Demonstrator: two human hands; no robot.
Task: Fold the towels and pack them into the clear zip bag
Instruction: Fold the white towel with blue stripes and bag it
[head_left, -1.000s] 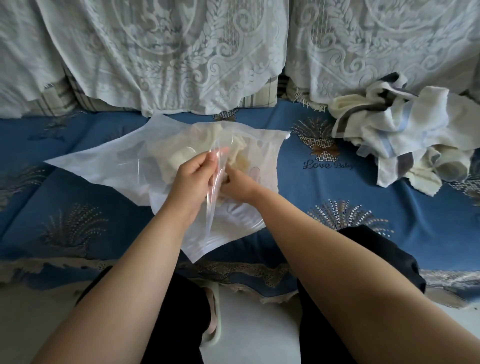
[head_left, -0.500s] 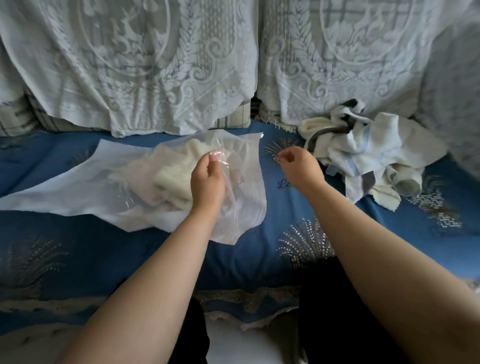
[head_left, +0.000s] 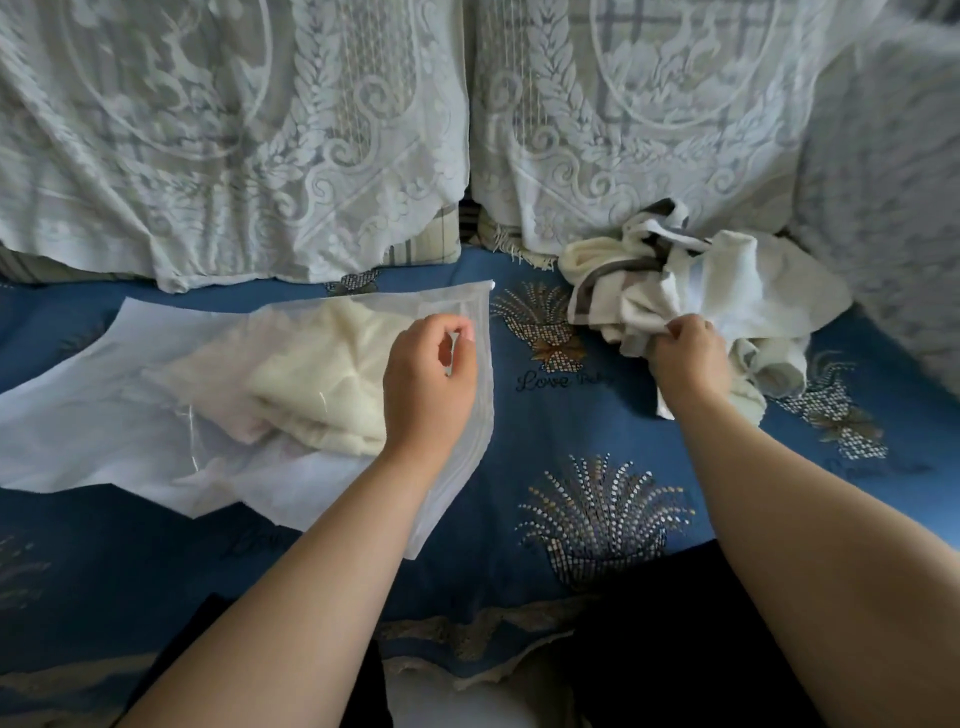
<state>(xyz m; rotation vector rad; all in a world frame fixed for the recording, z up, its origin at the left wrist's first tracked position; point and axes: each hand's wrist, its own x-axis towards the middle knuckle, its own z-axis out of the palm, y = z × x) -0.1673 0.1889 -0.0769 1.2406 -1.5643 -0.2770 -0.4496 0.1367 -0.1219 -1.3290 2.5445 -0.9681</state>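
The clear zip bag lies flat on the blue sofa seat at the left, with a cream folded towel inside it. My left hand hovers over the bag's open right edge, fingers curled, thumb and forefinger close together; whether it still pinches the plastic is unclear. To the right sits a crumpled heap of white towels with grey and blue stripes. My right hand grips the near edge of that heap.
The blue patterned sofa cover spreads under everything. White lace covers hang over the backrest behind. An armrest under lace rises at the right. My dark-clothed knees sit at the bottom edge.
My right hand left the bag's opening, moved right and took hold of the towel heap. My left hand lowered the bag's edge onto the seat. The view shifted right.
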